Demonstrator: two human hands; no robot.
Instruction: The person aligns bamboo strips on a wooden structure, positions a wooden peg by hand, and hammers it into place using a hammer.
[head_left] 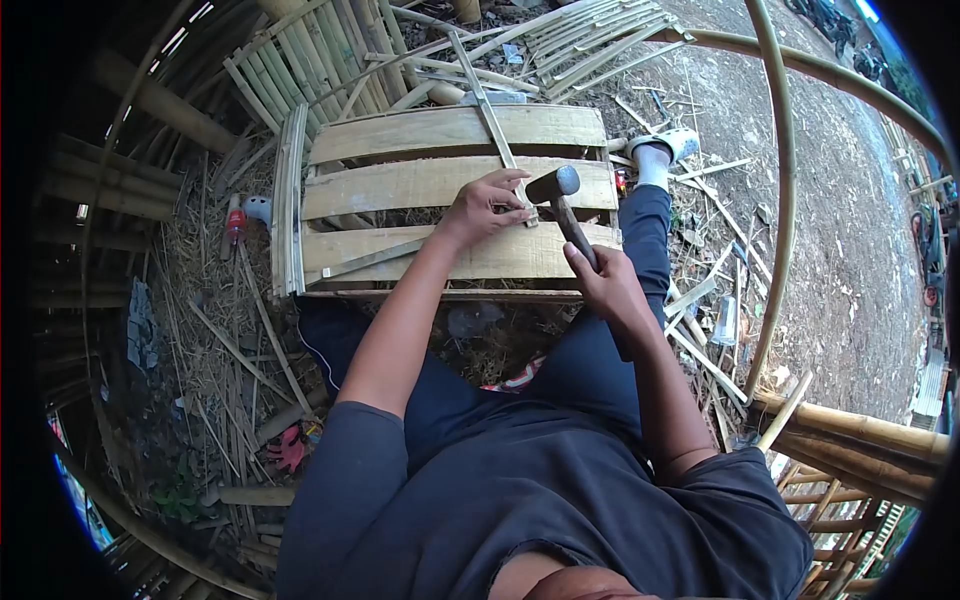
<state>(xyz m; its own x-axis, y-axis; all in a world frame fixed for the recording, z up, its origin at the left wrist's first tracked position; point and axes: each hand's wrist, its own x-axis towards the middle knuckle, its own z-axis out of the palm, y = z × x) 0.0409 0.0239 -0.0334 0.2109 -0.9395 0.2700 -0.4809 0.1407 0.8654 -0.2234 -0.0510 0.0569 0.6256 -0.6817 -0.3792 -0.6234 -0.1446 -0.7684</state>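
Head view: a seated person in a dark T-shirt [540,480] and dark trousers works over a low wooden bench [380,183], its top made of three broad planks with gaps between them. The right hand [606,278] grasps a hammer [566,215] by its dark handle, thumb lying along it, the metal head just beside the fingertips of the left hand. The left hand [487,210] is bent over the near end of a narrow wooden strip [486,108], its fingers curled and close to the wood; whether they grip the strip or something small on it cannot be told. The strip lies across the bench top, its far end reaching past the back plank. A second strip [375,262] rests slantwise on the front plank, and upright slats [289,205] line the bench's left end. Beyond stand a bamboo panel [310,65] and, to the right, a slatted frame [595,42]. A pale clog [679,146] covers the right foot. A red glove [288,449] lies among scraps on the littered ground [850,230].
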